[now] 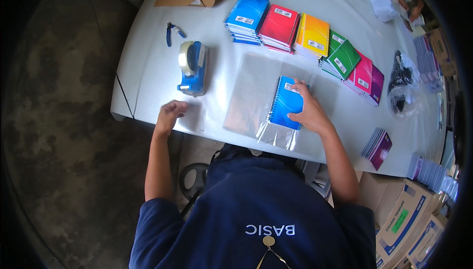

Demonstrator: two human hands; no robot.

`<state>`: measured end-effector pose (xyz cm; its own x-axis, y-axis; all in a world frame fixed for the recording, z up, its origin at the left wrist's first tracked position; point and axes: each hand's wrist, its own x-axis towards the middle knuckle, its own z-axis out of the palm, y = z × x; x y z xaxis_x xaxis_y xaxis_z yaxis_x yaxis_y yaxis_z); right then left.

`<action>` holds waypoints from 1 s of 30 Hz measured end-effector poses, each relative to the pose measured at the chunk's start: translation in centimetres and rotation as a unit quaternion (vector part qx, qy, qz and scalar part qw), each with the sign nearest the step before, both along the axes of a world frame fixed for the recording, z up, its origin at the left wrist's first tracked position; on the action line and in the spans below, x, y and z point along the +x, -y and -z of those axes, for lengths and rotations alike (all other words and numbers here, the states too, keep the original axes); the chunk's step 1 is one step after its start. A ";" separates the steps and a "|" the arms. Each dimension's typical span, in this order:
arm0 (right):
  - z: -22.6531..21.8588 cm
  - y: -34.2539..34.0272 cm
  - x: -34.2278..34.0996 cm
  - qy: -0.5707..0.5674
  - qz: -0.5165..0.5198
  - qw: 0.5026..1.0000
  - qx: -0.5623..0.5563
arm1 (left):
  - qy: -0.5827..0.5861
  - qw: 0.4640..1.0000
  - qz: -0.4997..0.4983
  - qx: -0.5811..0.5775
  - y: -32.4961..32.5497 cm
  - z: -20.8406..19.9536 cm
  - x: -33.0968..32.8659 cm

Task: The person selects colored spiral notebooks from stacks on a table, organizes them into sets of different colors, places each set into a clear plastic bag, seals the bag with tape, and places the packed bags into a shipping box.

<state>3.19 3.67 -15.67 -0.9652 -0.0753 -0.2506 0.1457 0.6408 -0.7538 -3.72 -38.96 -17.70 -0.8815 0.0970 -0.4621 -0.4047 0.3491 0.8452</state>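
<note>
Under my right hand is a blue spiral notebook, its wire binding on the left. My thumb presses its lower right and my fingers curl over the top. The notebook lies on clear plastic sleeves spread near the table's front edge; whether it is inside one I cannot tell. Farther left, my left hand is raised by the table edge, fingers curled in a pinch. Anything between those fingertips is too small to make out. Just beyond this hand stands a blue tape dispenser with a roll of clear tape.
Stacked spiral notebooks form an arc at the back: blue, red, yellow, green, pink and purple. Small blue-handled cutters lie back left. A purple stack is at right. Cardboard boxes stand below.
</note>
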 end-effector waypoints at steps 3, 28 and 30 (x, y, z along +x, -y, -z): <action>-0.2 -0.1 -0.1 0.016 0.006 1.000 -0.010 | -0.307 0.876 -0.156 -0.337 -2.1 -1.5 -2.4; 0.3 -1.5 -0.3 -0.032 -0.006 0.999 -0.006 | -0.174 0.932 0.261 0.181 -20.6 -8.1 -3.4; 0.3 -1.6 -0.6 -0.023 -0.014 0.998 -0.051 | -0.059 0.913 0.404 0.028 -25.8 -7.3 -2.7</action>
<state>2.59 5.22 -15.93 -0.9724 -0.1258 -0.1967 0.0929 0.5643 -0.8203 -6.39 -13.20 -10.39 -0.5556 0.7574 -0.3430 0.0598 0.4479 0.8921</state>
